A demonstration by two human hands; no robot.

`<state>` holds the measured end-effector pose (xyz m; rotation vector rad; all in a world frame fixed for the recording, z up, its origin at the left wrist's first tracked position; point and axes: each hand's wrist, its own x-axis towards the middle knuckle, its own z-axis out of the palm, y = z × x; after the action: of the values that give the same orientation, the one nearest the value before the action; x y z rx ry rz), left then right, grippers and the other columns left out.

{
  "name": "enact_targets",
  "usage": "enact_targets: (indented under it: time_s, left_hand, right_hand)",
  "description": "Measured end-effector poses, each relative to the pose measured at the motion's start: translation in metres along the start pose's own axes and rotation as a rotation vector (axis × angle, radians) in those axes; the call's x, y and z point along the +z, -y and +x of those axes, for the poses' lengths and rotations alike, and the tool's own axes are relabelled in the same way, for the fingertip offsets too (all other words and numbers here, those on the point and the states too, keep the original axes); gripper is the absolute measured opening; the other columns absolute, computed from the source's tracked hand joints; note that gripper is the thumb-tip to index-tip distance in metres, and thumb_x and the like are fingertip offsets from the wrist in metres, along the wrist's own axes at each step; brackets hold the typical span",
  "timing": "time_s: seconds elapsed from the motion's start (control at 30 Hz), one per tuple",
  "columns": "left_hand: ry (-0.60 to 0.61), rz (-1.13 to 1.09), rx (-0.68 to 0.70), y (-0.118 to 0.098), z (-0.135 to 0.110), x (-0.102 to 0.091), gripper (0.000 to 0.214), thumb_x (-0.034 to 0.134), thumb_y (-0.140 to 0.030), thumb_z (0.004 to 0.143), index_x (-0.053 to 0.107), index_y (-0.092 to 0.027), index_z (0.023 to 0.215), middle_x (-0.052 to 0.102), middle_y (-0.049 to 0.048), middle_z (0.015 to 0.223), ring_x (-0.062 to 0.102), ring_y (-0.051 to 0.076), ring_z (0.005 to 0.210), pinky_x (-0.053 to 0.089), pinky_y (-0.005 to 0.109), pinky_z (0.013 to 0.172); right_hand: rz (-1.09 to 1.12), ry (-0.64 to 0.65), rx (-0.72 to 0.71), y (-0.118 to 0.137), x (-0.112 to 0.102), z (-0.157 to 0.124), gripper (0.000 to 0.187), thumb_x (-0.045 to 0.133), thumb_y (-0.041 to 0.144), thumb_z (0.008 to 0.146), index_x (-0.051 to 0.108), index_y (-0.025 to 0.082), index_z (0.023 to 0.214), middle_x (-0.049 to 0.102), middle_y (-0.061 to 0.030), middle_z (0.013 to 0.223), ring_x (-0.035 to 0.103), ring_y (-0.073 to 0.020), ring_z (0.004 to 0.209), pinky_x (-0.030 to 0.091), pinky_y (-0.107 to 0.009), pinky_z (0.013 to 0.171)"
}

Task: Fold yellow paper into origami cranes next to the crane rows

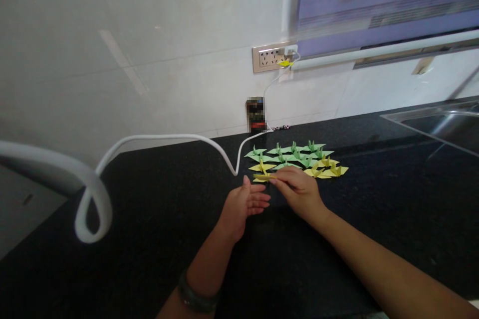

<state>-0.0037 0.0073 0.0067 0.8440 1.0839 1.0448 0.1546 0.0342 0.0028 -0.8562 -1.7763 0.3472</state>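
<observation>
My right hand pinches a yellow paper crane by one end, thumb and fingers pressed together, just at the front left of a group of folded cranes. Palm turned inward, my left hand is open and holds nothing; its fingers stretch toward that crane from below. Green paper cranes stand in rows behind my right hand. Another yellow paper crane sits right behind the pinched one. More yellow paper cranes are at the right end of the group, and my right hand partly covers the front row.
Black countertop lies under everything. A white cable loops across from the left to a wall socket. A small pixelated item leans on the wall near a beaded strand. At the right is a sink.
</observation>
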Motion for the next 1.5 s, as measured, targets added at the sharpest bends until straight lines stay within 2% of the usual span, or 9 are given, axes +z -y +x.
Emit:
enact_targets:
  time_s: [0.07, 0.13, 0.27, 0.43, 0.63, 0.77, 1.07, 1.23, 1.5]
  left_hand:
    - [0.061, -0.086, -0.075, -0.001, 0.0, 0.0, 0.056, 0.039, -0.059, 0.07, 0.06, -0.009, 0.084, 0.063, 0.0115, 0.073, 0.059, 0.016, 0.061, 0.043, 0.026, 0.053]
    - [0.032, -0.148, -0.077, -0.001, 0.001, -0.001, 0.045, 0.048, -0.052, 0.069, 0.059, -0.01, 0.083, 0.062, 0.0086, 0.07, 0.059, 0.015, 0.06, 0.043, 0.025, 0.052]
    - [-0.066, -0.136, 0.051, 0.001, 0.003, -0.004, 0.023, 0.061, -0.03, 0.064, 0.058, -0.011, 0.077, 0.061, 0.0042, 0.066, 0.056, 0.012, 0.056, 0.043, 0.023, 0.052]
    - [-0.129, -0.069, 0.135, 0.003, 0.003, -0.002, 0.022, 0.062, -0.03, 0.063, 0.059, -0.01, 0.072, 0.059, 0.0025, 0.061, 0.054, 0.011, 0.054, 0.043, 0.024, 0.053]
    - [-0.046, 0.009, 0.022, 0.006, 0.005, -0.003, 0.035, 0.057, -0.044, 0.065, 0.06, -0.01, 0.076, 0.053, 0.0008, 0.057, 0.046, 0.006, 0.044, 0.034, 0.018, 0.04]
    - [-0.013, 0.018, -0.013, 0.009, 0.005, -0.005, 0.034, 0.059, -0.043, 0.062, 0.059, -0.011, 0.074, 0.055, 0.0016, 0.059, 0.048, 0.008, 0.046, 0.034, 0.019, 0.042]
    - [-0.135, 0.116, 0.132, 0.01, 0.005, -0.005, 0.029, 0.061, -0.04, 0.061, 0.056, -0.012, 0.064, 0.053, -0.001, 0.05, 0.044, 0.007, 0.042, 0.03, 0.019, 0.041]
    - [-0.076, 0.138, 0.095, 0.01, 0.005, -0.006, 0.03, 0.057, -0.042, 0.065, 0.055, -0.012, 0.065, 0.051, -0.001, 0.048, 0.04, 0.005, 0.037, 0.027, 0.017, 0.037]
    - [-0.149, 0.016, 0.134, 0.006, 0.008, -0.012, 0.027, 0.06, -0.038, 0.063, 0.053, -0.012, 0.061, 0.048, -0.0028, 0.043, 0.039, 0.004, 0.035, 0.026, 0.016, 0.036]
  right_hand:
    - [-0.001, 0.115, -0.136, 0.002, 0.002, -0.003, 0.015, 0.05, 0.016, 0.075, 0.06, 0.02, 0.084, 0.061, -0.0049, 0.085, 0.055, -0.0145, 0.081, 0.044, -0.029, 0.074]
    - [0.007, 0.18, -0.193, 0.003, 0.004, -0.006, 0.016, 0.048, 0.013, 0.074, 0.058, 0.02, 0.085, 0.061, -0.0052, 0.089, 0.055, -0.015, 0.086, 0.044, -0.031, 0.077]
    - [-0.013, 0.221, -0.204, 0.002, 0.007, -0.007, 0.021, 0.049, 0.009, 0.069, 0.055, 0.02, 0.086, 0.058, -0.0059, 0.095, 0.053, -0.0169, 0.091, 0.043, -0.035, 0.079]
    - [-0.115, 0.275, -0.246, -0.002, 0.007, -0.008, 0.026, 0.049, 0.009, 0.07, 0.06, 0.023, 0.089, 0.053, -0.0068, 0.098, 0.05, -0.0176, 0.092, 0.043, -0.033, 0.075]
    - [-0.136, 0.277, -0.257, -0.004, 0.007, -0.008, 0.025, 0.048, 0.012, 0.074, 0.061, 0.024, 0.092, 0.053, -0.0061, 0.089, 0.051, -0.0148, 0.081, 0.044, -0.028, 0.067]
    - [-0.116, 0.316, -0.29, -0.003, 0.008, -0.01, 0.028, 0.047, 0.01, 0.074, 0.062, 0.025, 0.092, 0.052, -0.006, 0.093, 0.05, -0.0143, 0.085, 0.044, -0.027, 0.07]
    - [-0.186, 0.326, -0.332, -0.005, 0.008, -0.01, 0.027, 0.048, 0.011, 0.074, 0.063, 0.027, 0.09, 0.055, -0.0051, 0.088, 0.051, -0.0152, 0.082, 0.043, -0.028, 0.068]
    - [-0.242, 0.23, -0.274, -0.009, 0.004, -0.007, 0.025, 0.047, 0.012, 0.075, 0.063, 0.025, 0.09, 0.056, -0.0056, 0.082, 0.05, -0.0153, 0.078, 0.042, -0.029, 0.065]
    - [-0.168, 0.235, -0.246, -0.009, 0.005, -0.008, 0.03, 0.05, 0.015, 0.075, 0.06, 0.03, 0.099, 0.051, -0.005, 0.088, 0.049, -0.014, 0.077, 0.043, -0.027, 0.063]
